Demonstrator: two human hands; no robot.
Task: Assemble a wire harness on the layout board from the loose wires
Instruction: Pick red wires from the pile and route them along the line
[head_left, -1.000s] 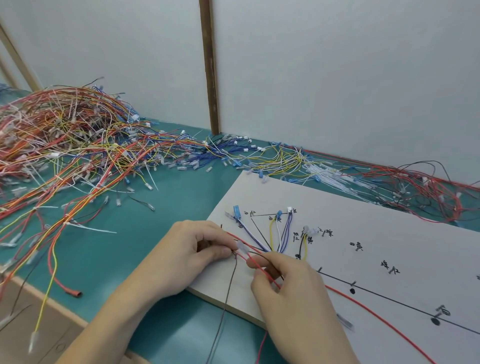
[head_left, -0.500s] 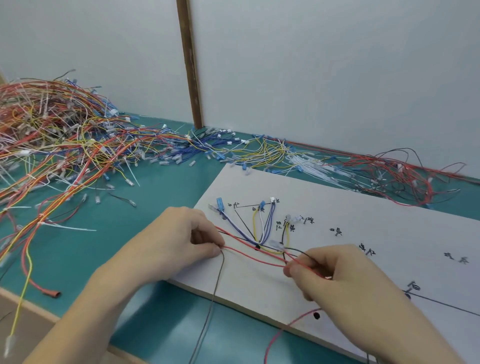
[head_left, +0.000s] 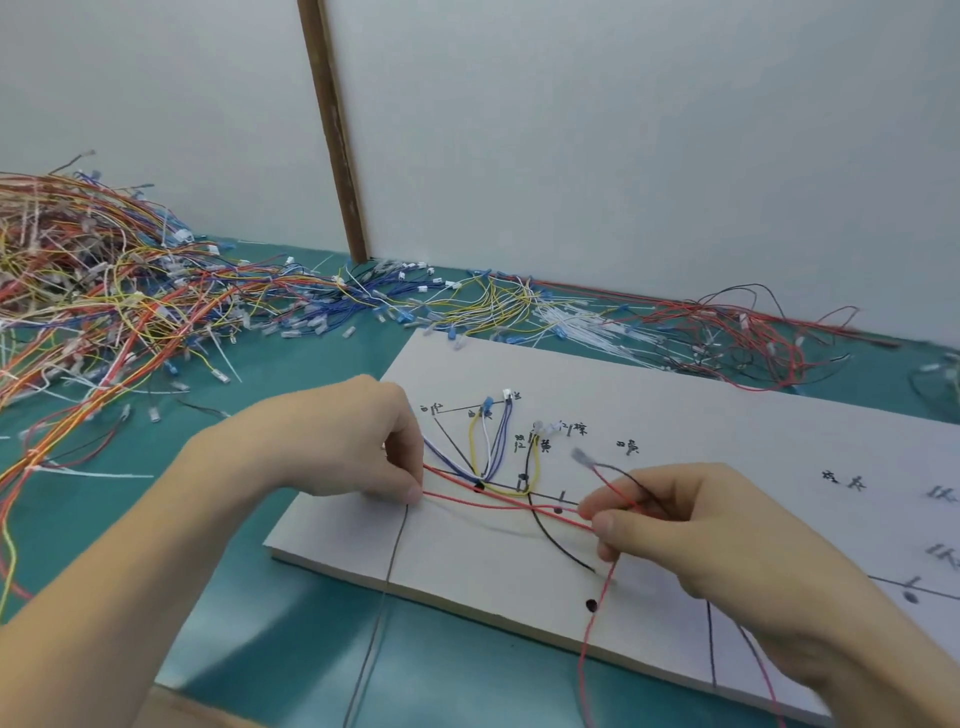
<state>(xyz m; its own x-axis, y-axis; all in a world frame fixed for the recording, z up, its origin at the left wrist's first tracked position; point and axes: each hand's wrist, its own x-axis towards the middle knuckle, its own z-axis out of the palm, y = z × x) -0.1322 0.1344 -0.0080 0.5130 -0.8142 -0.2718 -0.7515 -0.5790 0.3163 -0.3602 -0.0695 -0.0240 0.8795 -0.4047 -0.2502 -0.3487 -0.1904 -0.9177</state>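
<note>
the flat white layout board (head_left: 727, 415) with hand-drawn black lines lies on the teal table (head_left: 260, 415). at the board's near-left corner the left hand (head_left: 332, 441) has its fingers curled tight, pinching the thin red wires (head_left: 493, 501) and a grey wire (head_left: 387, 582) that hangs off the board's front edge. toward the board's near middle, the right hand (head_left: 691, 525) pinches the same red wires between thumb and forefinger. the tangled heap of loose coloured wires (head_left: 104, 296) lies beyond the board's left end.
</note>
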